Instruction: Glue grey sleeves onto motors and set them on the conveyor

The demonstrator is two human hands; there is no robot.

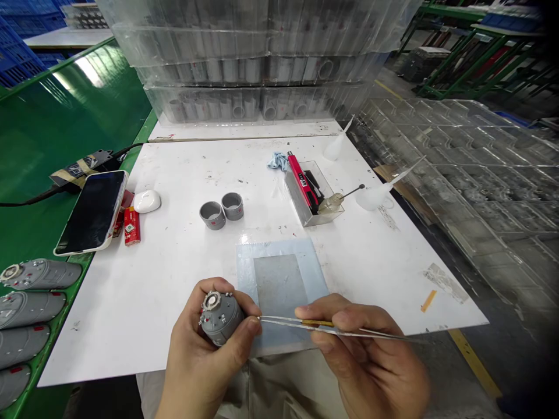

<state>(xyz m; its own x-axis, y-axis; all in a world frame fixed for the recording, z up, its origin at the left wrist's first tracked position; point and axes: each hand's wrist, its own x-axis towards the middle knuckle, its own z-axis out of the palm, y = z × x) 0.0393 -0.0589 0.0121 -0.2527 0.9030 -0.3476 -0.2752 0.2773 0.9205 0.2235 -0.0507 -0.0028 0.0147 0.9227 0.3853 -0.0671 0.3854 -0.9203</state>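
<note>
My left hand is closed around a grey model capsule, a rounded cylinder with a pale ring on its top and small red and white details. In my right hand is a pair of metal tweezers with a yellowish patch on one arm. Their tips meet beside my left thumb and forefinger, right of the capsule; whether a tiny part sits between them I cannot tell. Below lies a light blue sheet with a grey square pad on it. Two short grey rings stand farther back.
A clear box holds a red-handled cutter and a small bottle. White squeeze bottles stand at right. A phone, white case and several grey cylinders are at left. Clear trays are stacked behind.
</note>
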